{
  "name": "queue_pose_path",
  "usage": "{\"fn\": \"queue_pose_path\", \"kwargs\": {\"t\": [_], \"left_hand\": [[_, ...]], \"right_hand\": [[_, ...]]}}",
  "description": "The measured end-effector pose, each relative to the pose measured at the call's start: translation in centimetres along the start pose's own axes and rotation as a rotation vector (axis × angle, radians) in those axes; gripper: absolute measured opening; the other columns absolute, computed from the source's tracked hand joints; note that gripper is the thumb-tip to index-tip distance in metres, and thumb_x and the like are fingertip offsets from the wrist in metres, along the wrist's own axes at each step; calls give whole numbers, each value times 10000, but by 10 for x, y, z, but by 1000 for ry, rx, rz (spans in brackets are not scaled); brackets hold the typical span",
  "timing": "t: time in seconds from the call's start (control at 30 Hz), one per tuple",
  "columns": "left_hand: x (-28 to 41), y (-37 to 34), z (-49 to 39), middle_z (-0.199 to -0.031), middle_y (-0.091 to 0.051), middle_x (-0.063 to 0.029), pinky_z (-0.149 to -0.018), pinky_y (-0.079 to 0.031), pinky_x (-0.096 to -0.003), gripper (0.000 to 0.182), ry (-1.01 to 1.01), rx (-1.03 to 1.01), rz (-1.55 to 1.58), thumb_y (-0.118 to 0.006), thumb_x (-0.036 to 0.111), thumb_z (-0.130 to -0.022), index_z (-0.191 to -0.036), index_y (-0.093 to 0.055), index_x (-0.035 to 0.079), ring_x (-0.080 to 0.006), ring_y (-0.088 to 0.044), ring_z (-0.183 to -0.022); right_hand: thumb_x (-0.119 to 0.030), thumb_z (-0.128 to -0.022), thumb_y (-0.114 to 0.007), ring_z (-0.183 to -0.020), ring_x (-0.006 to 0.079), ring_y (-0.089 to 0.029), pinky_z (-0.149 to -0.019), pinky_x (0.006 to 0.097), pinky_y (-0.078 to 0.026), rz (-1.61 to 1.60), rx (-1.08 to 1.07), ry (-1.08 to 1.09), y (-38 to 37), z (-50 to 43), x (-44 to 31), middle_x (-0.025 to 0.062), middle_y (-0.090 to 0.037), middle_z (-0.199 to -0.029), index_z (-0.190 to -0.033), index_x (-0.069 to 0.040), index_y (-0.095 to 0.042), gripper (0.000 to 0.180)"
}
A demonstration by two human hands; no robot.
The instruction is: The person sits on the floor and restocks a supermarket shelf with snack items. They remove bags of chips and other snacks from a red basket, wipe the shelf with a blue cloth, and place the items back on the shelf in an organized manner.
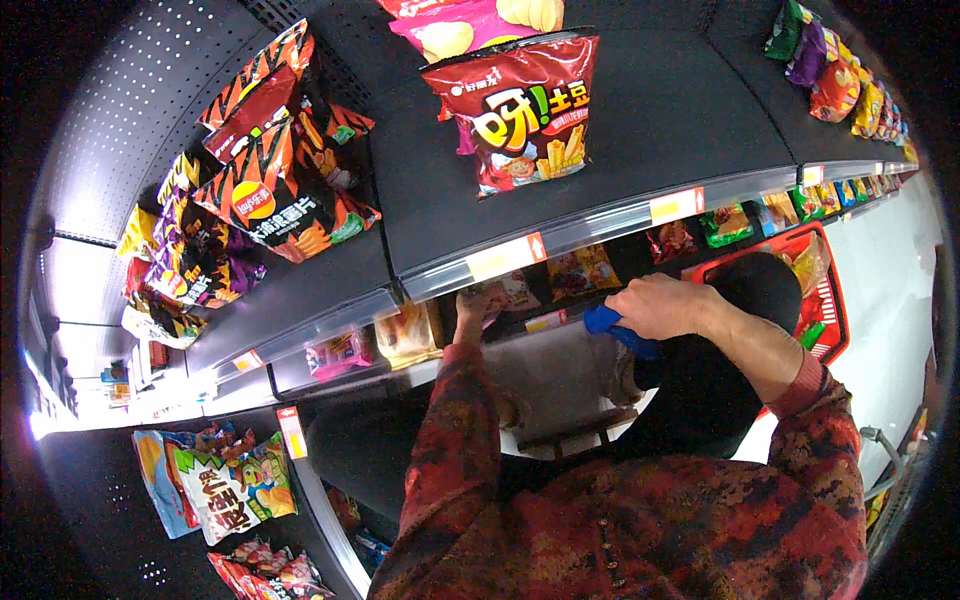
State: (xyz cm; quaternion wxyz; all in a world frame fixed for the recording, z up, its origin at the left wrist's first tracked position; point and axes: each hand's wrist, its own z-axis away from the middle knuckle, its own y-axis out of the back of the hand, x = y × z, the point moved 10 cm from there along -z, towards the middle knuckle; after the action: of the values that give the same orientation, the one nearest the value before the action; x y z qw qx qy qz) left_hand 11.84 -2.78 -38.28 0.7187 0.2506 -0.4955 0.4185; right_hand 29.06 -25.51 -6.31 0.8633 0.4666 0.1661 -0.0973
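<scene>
My left hand (480, 307) reaches under the edge of the upper shelf and touches a pinkish snack packet (516, 291) on the lower shelf; its fingers are partly hidden by the shelf edge. My right hand (652, 306) is closed around a bunched blue cloth (616, 330), just in front of the lower shelf and above my knee. Between the hands, a yellow-orange snack packet (583, 271) lies on the lower shelf. Left of my left hand are a cream and brown packet (407, 335) and a pink packet (339, 355).
The upper black metal shelf (660, 112) overhangs the lower one and bears a dark red snack bag (525, 112) and tiger-striped chip bags (262, 195). A red plastic basket (836, 300) with packets stands beyond my knee. More bags (225, 480) sit on the shelf at lower left.
</scene>
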Motion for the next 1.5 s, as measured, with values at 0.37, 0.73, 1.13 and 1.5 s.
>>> {"fn": "queue_pose_path", "kwargs": {"t": [0.37,0.73,1.13,1.5], "left_hand": [[110,-7,53,-1237,-617,-227,-951,-484,-526,740,-396,493,-894,-814,485,-718,-1250,-575,29,-431,-610,-1090],[96,-155,50,-1169,-639,-226,-931,-484,-457,668,-541,31,-709,-824,326,-777,-1274,-544,-23,-405,-609,-1096],[75,-175,13,-1118,-654,-156,-866,-514,-395,548,-363,-9,-432,-766,295,-851,-1256,-553,-7,-290,-629,-1033],[57,-183,18,-1045,-670,-103,-789,-538,-353,444,-190,-143,-185,-727,235,-889,-1240,-563,18,-226,-650,-920]], "right_hand": [[-146,-871,-558,-899,416,-689,-777,528,-544,-51,-42,-36,-32,18,12,256,-697,-932,-940,4,-678,204],[-94,-808,-577,-867,417,-699,-751,517,-571,-79,67,142,-22,14,-29,277,-696,-901,-891,35,-682,186],[-115,-832,-556,-751,345,-715,-643,452,-569,33,275,311,-3,12,-45,205,-696,-766,-815,-8,-653,146],[-101,-808,-581,-729,365,-713,-648,476,-570,-27,320,319,6,19,-36,225,-699,-775,-817,11,-664,140]]}}
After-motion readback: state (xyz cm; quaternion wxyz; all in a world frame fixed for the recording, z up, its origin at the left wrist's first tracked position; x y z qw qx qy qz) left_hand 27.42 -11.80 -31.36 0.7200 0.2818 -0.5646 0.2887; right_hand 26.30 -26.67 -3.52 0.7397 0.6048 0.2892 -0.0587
